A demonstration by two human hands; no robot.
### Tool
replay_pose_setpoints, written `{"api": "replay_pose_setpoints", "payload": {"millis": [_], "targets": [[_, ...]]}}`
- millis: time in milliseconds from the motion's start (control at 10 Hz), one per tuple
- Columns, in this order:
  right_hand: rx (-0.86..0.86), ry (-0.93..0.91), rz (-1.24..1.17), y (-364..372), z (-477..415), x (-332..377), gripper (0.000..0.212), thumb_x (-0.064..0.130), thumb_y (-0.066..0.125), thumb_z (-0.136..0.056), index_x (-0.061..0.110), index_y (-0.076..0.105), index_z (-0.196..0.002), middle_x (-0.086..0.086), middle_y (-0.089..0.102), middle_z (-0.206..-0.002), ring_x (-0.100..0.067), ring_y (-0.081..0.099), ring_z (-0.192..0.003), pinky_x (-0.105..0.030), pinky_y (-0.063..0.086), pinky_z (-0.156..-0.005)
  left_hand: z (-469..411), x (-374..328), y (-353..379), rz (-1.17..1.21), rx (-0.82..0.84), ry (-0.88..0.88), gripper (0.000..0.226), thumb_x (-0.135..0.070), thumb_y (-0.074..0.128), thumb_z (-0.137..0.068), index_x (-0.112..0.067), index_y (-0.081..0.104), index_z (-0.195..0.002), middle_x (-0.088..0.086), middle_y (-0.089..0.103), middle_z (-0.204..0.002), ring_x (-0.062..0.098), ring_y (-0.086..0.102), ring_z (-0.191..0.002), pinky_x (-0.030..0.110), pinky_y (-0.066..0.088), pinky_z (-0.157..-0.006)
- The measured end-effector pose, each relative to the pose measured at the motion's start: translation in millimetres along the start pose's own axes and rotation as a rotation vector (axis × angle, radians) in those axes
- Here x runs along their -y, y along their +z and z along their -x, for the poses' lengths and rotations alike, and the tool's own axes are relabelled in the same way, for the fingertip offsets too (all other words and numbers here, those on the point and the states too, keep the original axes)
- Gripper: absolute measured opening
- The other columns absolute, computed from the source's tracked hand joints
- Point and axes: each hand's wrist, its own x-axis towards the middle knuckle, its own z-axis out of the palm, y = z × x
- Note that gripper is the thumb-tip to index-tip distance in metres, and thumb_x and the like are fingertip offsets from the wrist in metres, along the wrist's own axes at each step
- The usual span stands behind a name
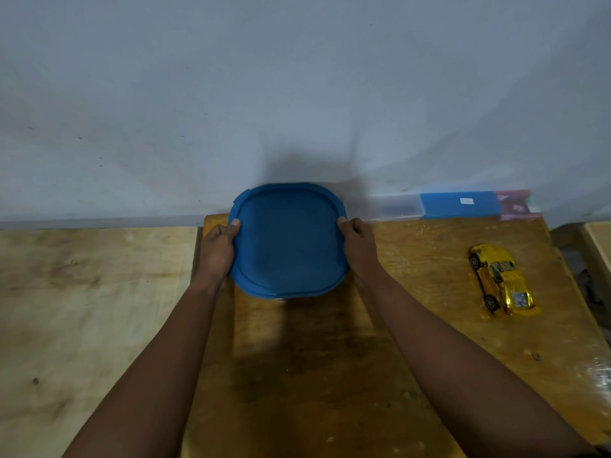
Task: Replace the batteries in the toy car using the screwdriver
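Note:
A blue lidded container (pixel 288 241) sits at the back middle of the darker wooden table (pixel 330 358), close to the wall. My left hand (pixel 216 249) grips its left side, thumb on the lid's rim. My right hand (pixel 358 247) grips its right side the same way. A yellow toy car (pixel 501 280) lies on its side at the right of the table, well apart from both hands. No screwdriver or batteries show.
A flat clear case with a blue lid (pixel 459 204) lies against the wall at the back right. A paler wooden table (pixel 92 309) adjoins on the left. Something shiny and crinkled (pixel 598 375) shows at the right edge.

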Motion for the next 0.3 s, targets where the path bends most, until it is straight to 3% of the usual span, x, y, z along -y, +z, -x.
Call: {"api": "replay_pose_setpoints", "payload": {"millis": [100,200,300], "targets": [[0.058,0.060,0.084,-5.1,-0.2,4.8,0.036,0.044,0.055,-0.098,0.013,0.047,-0.081,-0.002,0.053,-0.078,-0.016,0.056,-0.076,-0.030,0.045,-0.060,6.9,1.8,4.7,-0.117,-0.126,0.063,0.043,-0.052,0.062,-0.092,-0.018,0.045,-0.073,0.008,0.054,-0.073,0.021,0.055,-0.071,0.043,0.050,-0.076],[0.154,0.143,0.165,-16.2,7.6,16.5,0.048,0.064,0.051,-0.092,0.018,0.053,-0.104,-0.002,0.062,-0.103,-0.021,0.064,-0.095,-0.043,0.058,-0.082,23.8,-1.5,9.0,-0.205,-0.226,0.069,0.044,-0.060,0.063,-0.089,-0.017,0.053,-0.084,-0.001,0.053,-0.080,0.018,0.053,-0.077,0.040,0.047,-0.081],[0.195,0.072,0.280,-34.2,18.6,28.7,0.054,0.070,0.046,-0.090,0.021,0.049,-0.112,0.000,0.060,-0.109,-0.017,0.060,-0.097,-0.036,0.054,-0.078,50.0,-0.4,19.5,-0.337,-0.396,0.105,0.070,-0.070,0.062,-0.081,-0.014,0.054,-0.121,0.010,0.059,-0.120,0.031,0.058,-0.109,0.051,0.051,-0.094]]}}
